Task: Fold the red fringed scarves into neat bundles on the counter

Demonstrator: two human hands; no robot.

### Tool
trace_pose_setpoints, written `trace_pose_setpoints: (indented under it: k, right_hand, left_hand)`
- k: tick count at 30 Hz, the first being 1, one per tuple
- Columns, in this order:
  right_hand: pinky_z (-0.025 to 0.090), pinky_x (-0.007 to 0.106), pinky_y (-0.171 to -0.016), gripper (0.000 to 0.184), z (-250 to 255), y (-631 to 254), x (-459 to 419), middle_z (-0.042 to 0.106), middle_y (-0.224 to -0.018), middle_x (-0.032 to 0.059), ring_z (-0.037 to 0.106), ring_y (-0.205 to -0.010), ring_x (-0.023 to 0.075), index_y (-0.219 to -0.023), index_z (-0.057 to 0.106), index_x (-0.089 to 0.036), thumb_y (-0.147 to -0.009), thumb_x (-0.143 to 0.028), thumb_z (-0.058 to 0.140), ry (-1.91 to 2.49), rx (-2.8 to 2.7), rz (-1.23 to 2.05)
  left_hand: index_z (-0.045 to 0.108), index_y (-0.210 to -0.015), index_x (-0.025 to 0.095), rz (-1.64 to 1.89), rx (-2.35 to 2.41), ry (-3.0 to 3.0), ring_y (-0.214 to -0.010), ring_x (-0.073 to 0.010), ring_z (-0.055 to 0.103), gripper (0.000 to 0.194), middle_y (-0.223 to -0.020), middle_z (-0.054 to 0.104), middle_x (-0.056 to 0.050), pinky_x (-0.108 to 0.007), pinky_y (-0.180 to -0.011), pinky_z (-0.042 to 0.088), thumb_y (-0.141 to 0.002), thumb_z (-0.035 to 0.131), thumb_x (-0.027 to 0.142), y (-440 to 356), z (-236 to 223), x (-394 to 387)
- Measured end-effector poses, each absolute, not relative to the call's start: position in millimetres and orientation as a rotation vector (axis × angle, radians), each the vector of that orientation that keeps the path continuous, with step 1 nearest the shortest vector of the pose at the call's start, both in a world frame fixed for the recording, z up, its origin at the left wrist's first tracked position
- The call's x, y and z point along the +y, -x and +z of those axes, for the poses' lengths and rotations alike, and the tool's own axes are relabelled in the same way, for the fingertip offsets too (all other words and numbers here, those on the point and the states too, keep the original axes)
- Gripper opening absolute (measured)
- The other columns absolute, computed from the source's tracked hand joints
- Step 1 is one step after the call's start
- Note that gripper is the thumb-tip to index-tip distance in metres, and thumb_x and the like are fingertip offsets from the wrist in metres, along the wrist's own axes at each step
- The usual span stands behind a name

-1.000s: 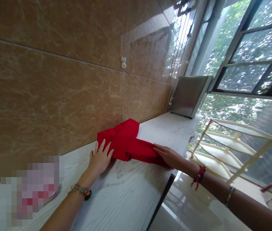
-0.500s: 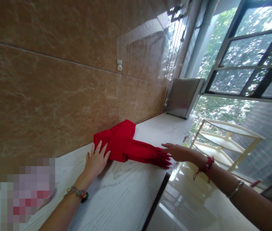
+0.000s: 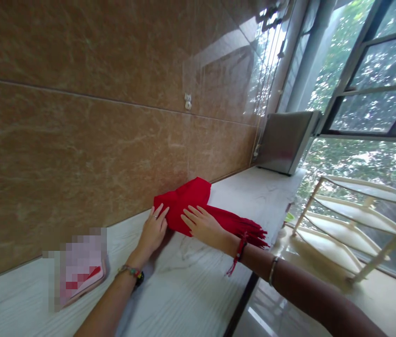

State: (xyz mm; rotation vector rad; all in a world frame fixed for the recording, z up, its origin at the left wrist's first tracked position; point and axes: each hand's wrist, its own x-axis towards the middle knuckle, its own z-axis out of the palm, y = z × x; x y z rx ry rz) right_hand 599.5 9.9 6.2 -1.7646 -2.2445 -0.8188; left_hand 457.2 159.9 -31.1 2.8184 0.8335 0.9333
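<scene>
A red scarf point(image 3: 193, 192) lies folded on the white counter point(image 3: 183, 281), up against the tiled wall. Its fringed end point(image 3: 250, 229) stretches out to the right. My left hand point(image 3: 153, 229) rests on the scarf's left edge with fingers spread. Flat across the middle of the folded cloth lies my right hand point(image 3: 203, 224), fingers extended, with its wrist over the fringed length. Neither hand grips the cloth. Part of the scarf is hidden under my right hand and forearm.
A partly blurred pinkish item point(image 3: 85, 269) lies on the counter at the left. At the far end stands a grey metallic box point(image 3: 280, 140) by the window. A cream tiered shelf point(image 3: 355, 229) is on the floor to the right. Brown tiles point(image 3: 96, 140) cover the wall.
My right hand has moved left from the fringe onto the middle of the folded scarf. My left hand stays at the scarf's left edge. The whole view has shifted somewhat.
</scene>
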Motion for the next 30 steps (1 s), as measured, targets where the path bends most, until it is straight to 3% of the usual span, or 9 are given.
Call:
trace_pose_setpoints:
  k: [3,7,13,16,22,26,30]
  right_hand:
    - [0.037,0.040,-0.096,0.036,0.2,-613.9,10.2,0.053,-0.120,0.0142,0.044,-0.114,0.0229,-0.119,0.049,-0.010,-0.084,-0.010,0.039,1.733,-2.276,-0.843]
    - [0.038,0.038,-0.095,0.036,-1.9,-631.2,-0.1,0.055,-0.118,0.0133,0.048,-0.111,0.0215,-0.117,0.051,-0.010,-0.085,-0.008,0.035,1.642,-2.269,-0.871]
    - [0.034,0.040,-0.098,0.041,-1.7,-625.1,1.5,0.051,-0.123,0.0124,0.043,-0.116,0.0217,-0.122,0.047,-0.014,-0.082,-0.010,0.040,1.679,-2.248,-0.826]
    - [0.029,0.045,-0.101,0.055,-3.6,-617.9,10.0,0.041,-0.131,0.0140,0.033,-0.123,0.0263,-0.129,0.037,-0.014,-0.077,-0.017,0.053,1.784,-2.278,-0.819]
    - [0.028,0.050,-0.098,0.051,-25.5,-604.7,9.3,0.034,-0.135,0.0175,0.026,-0.125,0.0326,-0.130,0.036,-0.015,-0.080,-0.012,0.045,1.870,-2.290,-0.927]
    - [0.022,0.056,-0.098,0.054,-10.0,-606.6,4.6,0.034,-0.135,0.0158,0.025,-0.125,0.0344,-0.130,0.038,-0.020,-0.077,-0.026,0.052,1.853,-2.332,-0.640]
    - [0.023,0.054,-0.098,0.043,32.7,-619.7,34.7,0.047,-0.126,0.0111,0.040,-0.118,0.0261,-0.125,0.043,-0.024,-0.084,-0.038,0.040,1.865,-2.008,-0.329]
  left_hand:
    - [0.043,-0.125,0.015,0.939,0.805,-2.855,-0.128,-0.0250,0.023,0.042,-0.136,0.035,-0.010,-0.040,-0.101,0.031,-0.087,0.027,0.019,-455.8,-32.1,161.5]
    - [0.038,-0.129,0.017,0.841,0.802,-2.937,-0.128,-0.0231,0.023,0.051,-0.138,0.032,-0.009,-0.040,-0.099,0.033,-0.079,0.032,0.005,-451.1,-28.4,157.0]
    - [0.037,-0.129,0.014,0.817,0.924,-2.896,-0.127,-0.0175,0.028,0.058,-0.138,0.032,-0.009,-0.037,-0.100,0.032,-0.075,0.023,-0.004,-447.1,-22.1,154.6]
    - [0.036,-0.129,0.013,0.851,0.906,-2.883,-0.124,-0.0149,0.032,0.059,-0.136,0.034,-0.010,-0.034,-0.101,0.032,-0.075,0.022,-0.005,-447.5,-23.0,158.1]
    - [0.037,-0.130,0.019,0.753,1.034,-2.927,-0.127,-0.0208,0.028,0.055,-0.138,0.033,-0.005,-0.041,-0.097,0.034,-0.080,0.023,0.001,-444.2,-25.3,159.7]
    - [0.035,-0.131,0.020,0.728,1.067,-2.928,-0.127,-0.0231,0.027,0.060,-0.138,0.032,-0.005,-0.040,-0.096,0.034,-0.075,0.031,0.000,-443.0,-20.5,153.1]
    - [0.027,-0.134,0.023,0.748,0.856,-2.954,-0.130,-0.0222,0.020,0.069,-0.142,0.023,-0.005,-0.040,-0.100,0.029,-0.069,0.040,0.002,-443.5,-17.8,147.0]
